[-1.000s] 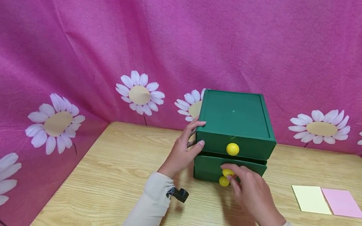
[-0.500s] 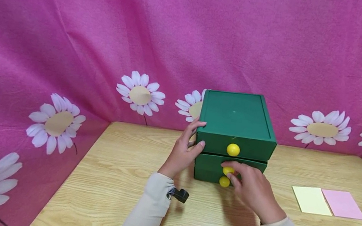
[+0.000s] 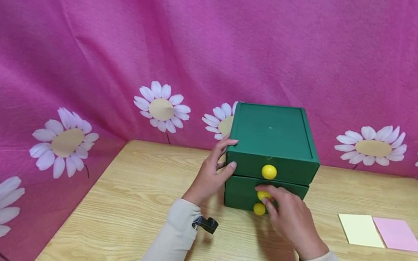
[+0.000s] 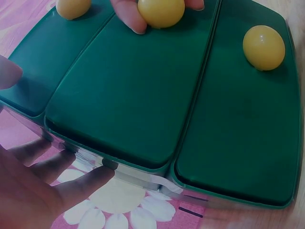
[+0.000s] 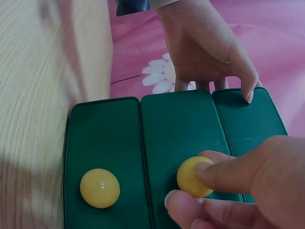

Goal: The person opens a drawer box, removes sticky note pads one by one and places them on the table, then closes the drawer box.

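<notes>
A green drawer box [image 3: 274, 132] stands at the back of the wooden table in the head view. Its three drawers have round yellow knobs, and all the drawer fronts appear pushed in. My left hand [image 3: 210, 172] grips the box's left front corner, thumb on the top drawer front and fingers along the see-through side. With thumb and fingers my right hand [image 3: 293, 219] pinches the middle knob [image 5: 188, 179]. The top knob [image 3: 269, 172] and the bottom knob [image 3: 259, 209] are untouched. Part of the lower fronts is hidden behind my right hand in the head view.
To the right of the box a yellow sticky-note pad [image 3: 361, 230] and a pink sticky-note pad [image 3: 398, 234] lie side by side on the table [image 3: 131, 209]. Pink cloth [image 3: 207, 34] with white daisies hangs behind and on the left.
The middle drawer has slid back into the box, and the dark gap above its front has narrowed. My right hand moved in slightly with the knob; my left hand stayed put.
</notes>
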Demonstrator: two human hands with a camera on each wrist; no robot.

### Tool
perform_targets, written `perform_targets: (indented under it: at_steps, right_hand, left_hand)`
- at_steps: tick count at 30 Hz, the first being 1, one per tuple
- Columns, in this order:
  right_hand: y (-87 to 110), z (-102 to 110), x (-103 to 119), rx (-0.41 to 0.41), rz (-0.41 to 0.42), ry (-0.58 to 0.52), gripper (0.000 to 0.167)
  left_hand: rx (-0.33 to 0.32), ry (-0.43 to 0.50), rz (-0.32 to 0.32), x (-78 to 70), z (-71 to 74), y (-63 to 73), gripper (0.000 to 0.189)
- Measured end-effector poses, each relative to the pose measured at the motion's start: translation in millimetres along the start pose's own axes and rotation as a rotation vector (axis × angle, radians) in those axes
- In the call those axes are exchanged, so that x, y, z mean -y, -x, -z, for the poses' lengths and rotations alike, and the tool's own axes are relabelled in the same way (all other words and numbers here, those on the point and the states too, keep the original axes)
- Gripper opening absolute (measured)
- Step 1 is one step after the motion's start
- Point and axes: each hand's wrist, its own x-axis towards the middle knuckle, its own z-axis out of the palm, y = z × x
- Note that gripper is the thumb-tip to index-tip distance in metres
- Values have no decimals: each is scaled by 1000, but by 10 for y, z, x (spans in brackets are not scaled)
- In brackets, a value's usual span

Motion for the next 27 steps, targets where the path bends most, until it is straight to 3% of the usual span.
perform_targets:
  at_steps: [17, 27]
  right_hand:
    - [-4, -47, -34, -37, 16, 2, 30]
    - [-3, -43, -30, -36, 7, -1, 29]
  left_hand:
    - [8, 3, 19, 13, 3, -1, 49]
    - [3, 9, -5, -9, 0, 6, 48]
